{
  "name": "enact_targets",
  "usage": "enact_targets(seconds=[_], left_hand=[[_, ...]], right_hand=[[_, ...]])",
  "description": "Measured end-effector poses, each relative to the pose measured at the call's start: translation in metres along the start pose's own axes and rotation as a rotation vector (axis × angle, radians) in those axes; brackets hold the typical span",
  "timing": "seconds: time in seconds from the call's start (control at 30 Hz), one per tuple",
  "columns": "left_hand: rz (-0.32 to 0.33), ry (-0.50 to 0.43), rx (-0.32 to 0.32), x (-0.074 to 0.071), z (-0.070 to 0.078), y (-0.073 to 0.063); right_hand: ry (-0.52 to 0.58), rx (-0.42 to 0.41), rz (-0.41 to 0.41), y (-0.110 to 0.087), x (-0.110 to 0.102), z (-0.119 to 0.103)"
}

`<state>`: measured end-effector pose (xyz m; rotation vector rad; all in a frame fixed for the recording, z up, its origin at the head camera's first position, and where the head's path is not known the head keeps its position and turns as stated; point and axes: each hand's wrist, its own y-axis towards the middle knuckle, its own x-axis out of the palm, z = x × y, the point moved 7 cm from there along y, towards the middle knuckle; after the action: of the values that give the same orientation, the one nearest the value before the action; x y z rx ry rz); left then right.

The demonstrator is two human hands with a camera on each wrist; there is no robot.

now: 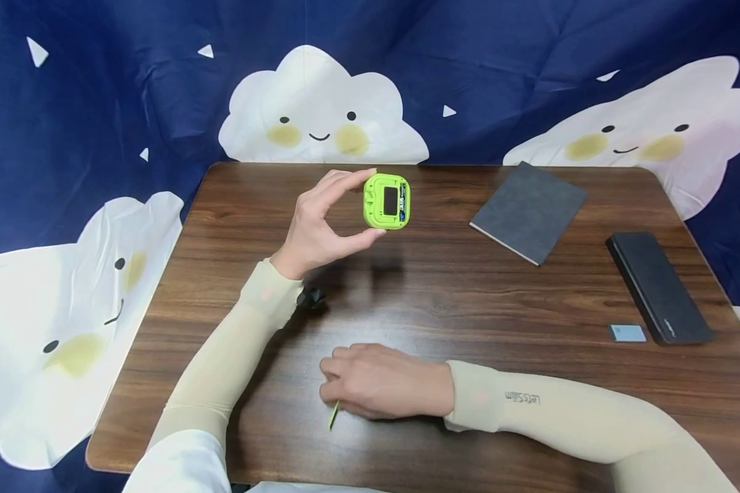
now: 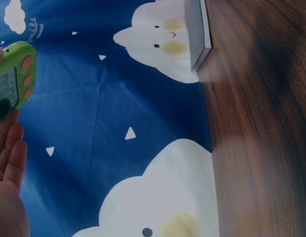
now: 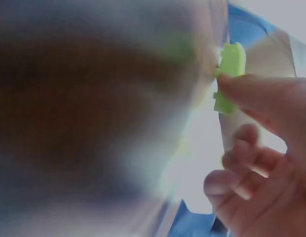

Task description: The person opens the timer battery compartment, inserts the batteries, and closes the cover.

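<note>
My left hand (image 1: 308,231) pinches a small lime-green digital device (image 1: 376,218) by its edges, thumb below and fingers above, held up over the far part of the table. Its back faces the head camera, with the battery slot uncovered and a battery (image 1: 402,200) lying in it. The left wrist view shows the device's front (image 2: 19,57), with a grey display and orange buttons. Low over the table's near part, my right hand (image 1: 388,380) pinches a thin green battery cover (image 3: 233,61) between thumb and finger; small tabs line one edge. In the head view only the cover's tip shows.
A dark grey notebook (image 1: 530,212) lies at the back right of the brown wooden table (image 1: 469,308). Further right is a black case (image 1: 660,287), with a small light-blue box (image 1: 627,333) beside it. A blue curtain (image 1: 469,55) with clouds hangs behind the table.
</note>
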<state>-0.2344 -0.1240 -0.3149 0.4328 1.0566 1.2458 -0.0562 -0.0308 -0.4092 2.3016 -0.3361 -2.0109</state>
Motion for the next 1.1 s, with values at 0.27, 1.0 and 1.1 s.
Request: enact_targets(seconds=[0.27,1.0,1.1], left_hand=[[0.011,-0.004,-0.002,-0.001,0.001,-0.001],[0.014,-0.007,-0.001,0.002,0.0,0.002],[0.02,-0.01,-0.015,0.001,-0.001,0.001]], right_hand=[[0.323,0.215,0.171,-0.024,-0.035,0.054],[0.419,0.769,0.539,-0.116,-0.058,0.148],[0.421,0.792,0.428,-0.117,-0.047,0.156]])
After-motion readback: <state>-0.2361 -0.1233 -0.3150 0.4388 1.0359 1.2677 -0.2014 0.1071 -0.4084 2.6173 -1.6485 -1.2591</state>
